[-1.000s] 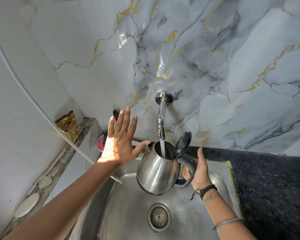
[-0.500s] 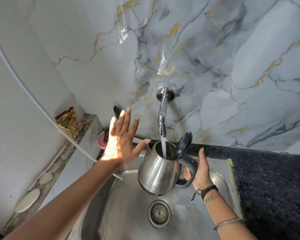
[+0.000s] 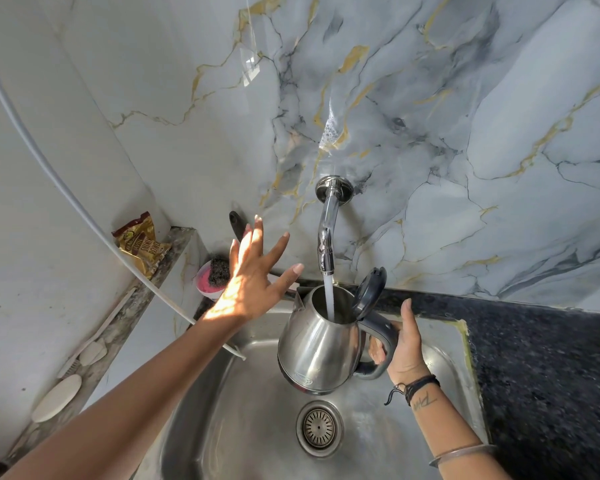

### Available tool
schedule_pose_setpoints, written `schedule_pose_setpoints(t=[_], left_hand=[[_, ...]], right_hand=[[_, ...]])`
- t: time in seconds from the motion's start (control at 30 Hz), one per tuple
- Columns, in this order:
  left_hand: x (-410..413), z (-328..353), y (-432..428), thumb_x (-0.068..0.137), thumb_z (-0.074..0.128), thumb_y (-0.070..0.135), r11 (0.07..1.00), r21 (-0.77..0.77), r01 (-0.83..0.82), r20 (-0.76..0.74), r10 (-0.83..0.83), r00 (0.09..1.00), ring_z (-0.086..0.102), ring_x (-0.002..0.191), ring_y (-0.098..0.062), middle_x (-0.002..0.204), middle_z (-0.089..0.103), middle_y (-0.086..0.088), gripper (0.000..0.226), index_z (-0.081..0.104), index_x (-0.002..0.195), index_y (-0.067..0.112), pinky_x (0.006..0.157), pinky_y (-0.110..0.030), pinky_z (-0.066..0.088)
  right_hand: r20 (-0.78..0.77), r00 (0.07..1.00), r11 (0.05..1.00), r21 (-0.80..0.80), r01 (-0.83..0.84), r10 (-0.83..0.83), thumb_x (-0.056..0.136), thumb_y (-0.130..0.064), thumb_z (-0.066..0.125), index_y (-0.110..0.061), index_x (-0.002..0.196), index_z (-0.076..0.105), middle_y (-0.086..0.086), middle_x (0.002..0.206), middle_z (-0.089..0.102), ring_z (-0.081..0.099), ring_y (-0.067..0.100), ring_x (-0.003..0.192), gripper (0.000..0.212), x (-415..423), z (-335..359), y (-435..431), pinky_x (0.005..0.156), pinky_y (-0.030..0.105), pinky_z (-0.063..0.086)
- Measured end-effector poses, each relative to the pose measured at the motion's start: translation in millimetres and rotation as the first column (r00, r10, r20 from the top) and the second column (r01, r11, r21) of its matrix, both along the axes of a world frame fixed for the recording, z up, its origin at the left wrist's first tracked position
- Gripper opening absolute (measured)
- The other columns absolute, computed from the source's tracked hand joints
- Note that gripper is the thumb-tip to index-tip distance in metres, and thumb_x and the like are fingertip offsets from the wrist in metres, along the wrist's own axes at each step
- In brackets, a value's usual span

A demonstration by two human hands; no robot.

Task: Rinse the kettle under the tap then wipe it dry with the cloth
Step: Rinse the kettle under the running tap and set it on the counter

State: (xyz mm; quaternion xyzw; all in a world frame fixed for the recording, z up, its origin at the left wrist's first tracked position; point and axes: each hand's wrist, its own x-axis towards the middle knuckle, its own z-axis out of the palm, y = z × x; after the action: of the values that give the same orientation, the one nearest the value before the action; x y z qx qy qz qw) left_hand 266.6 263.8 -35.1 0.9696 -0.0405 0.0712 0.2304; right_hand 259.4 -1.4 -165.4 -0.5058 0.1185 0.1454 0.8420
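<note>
A shiny steel kettle (image 3: 317, 344) with its dark lid flipped up hangs over the steel sink (image 3: 229, 417). My right hand (image 3: 404, 344) grips its dark handle. Water runs from the wall tap (image 3: 327, 233) straight into the kettle's open mouth. My left hand (image 3: 253, 278) hovers to the left of the tap, fingers spread, holding nothing, its thumb close to the kettle's spout. No cloth is in view.
A pink dish with a steel scrubber (image 3: 212, 277) sits at the sink's back left corner. On the left ledge lie a snack packet (image 3: 141, 244), a toothbrush (image 3: 94, 337) and soap pieces (image 3: 57, 398). Dark speckled counter (image 3: 548, 368) runs right. A white hose (image 3: 94, 223) crosses the left wall.
My left hand has tilted and shifted slightly right toward the tap. The kettle stays under the running water in my right hand.
</note>
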Motion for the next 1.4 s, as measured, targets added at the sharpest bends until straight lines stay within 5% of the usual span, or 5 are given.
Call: schedule_pose_setpoints(t=[0.2, 0.7, 1.03, 1.27, 1.4], left_hand=[[25, 23, -13, 0.085, 0.032, 0.080, 0.833, -0.553, -0.029, -0.218, -0.111, 0.970, -0.012, 0.150, -0.006, 0.166, 0.000, 0.016, 0.064, 0.036, 0.144, 0.054, 0.121, -0.052, -0.005], [48, 15, -24, 0.092, 0.062, 0.034, 0.622, -0.777, 0.093, -0.348, -0.548, 0.760, 0.025, 0.149, -0.015, 0.160, 0.033, 0.004, 0.035, 0.068, 0.125, 0.022, 0.122, -0.055, 0.005], [10, 16, -94, 0.087, 0.058, 0.056, 0.953, -0.009, -0.304, 0.068, 0.304, 0.950, 0.005, 0.153, -0.025, 0.164, 0.022, -0.006, 0.046, 0.075, 0.089, 0.014, 0.114, -0.063, -0.007], [-33, 36, -95, 0.102, 0.038, 0.041, 0.992, -0.128, 0.017, 0.406, 0.037, 0.913, 0.007, 0.154, -0.021, 0.166, 0.013, -0.007, 0.049, 0.043, 0.146, 0.019, 0.121, -0.053, -0.001], [-63, 29, -114, 0.102, 0.035, 0.049, 0.761, 0.460, 0.457, 0.330, -0.625, 0.708, 0.005, 0.154, -0.022, 0.163, 0.024, 0.001, 0.056, 0.041, 0.148, 0.018, 0.121, -0.053, -0.005]], right_hand=[[0.052, 0.998, 0.999, 0.024, -0.028, 0.027, 0.077, -0.083, 0.043, -0.011, 0.055, 0.070, -0.003, 0.039, 0.057, 0.056, 0.009, 0.035, 0.080, 0, 4, 0, 0.037, 0.018, 0.045], [0.025, 0.999, 0.998, -0.055, -0.027, 0.028, 0.066, -0.090, 0.050, 0.008, 0.099, 0.058, 0.022, 0.090, 0.043, 0.039, 0.028, 0.069, 0.104, 5, -13, -7, 0.062, 0.033, 0.031], [-0.035, 0.999, 0.999, -0.047, -0.020, 0.019, 0.068, -0.088, 0.053, -0.002, 0.086, 0.062, 0.014, 0.067, 0.048, 0.045, 0.026, 0.063, 0.088, -6, -2, 0, 0.059, 0.031, 0.038], [-0.038, 0.997, 0.996, -0.061, 0.065, -0.068, 0.065, -0.088, 0.055, -0.004, 0.115, 0.049, 0.023, 0.083, 0.034, 0.037, 0.029, 0.071, 0.098, -31, 23, -16, 0.059, 0.037, 0.028], [0.020, 0.995, 0.995, -0.025, 0.101, -0.100, 0.072, -0.085, 0.051, 0.006, 0.103, 0.071, 0.038, 0.106, 0.055, 0.055, 0.045, 0.092, 0.098, -54, 39, -41, 0.080, 0.044, 0.043]])
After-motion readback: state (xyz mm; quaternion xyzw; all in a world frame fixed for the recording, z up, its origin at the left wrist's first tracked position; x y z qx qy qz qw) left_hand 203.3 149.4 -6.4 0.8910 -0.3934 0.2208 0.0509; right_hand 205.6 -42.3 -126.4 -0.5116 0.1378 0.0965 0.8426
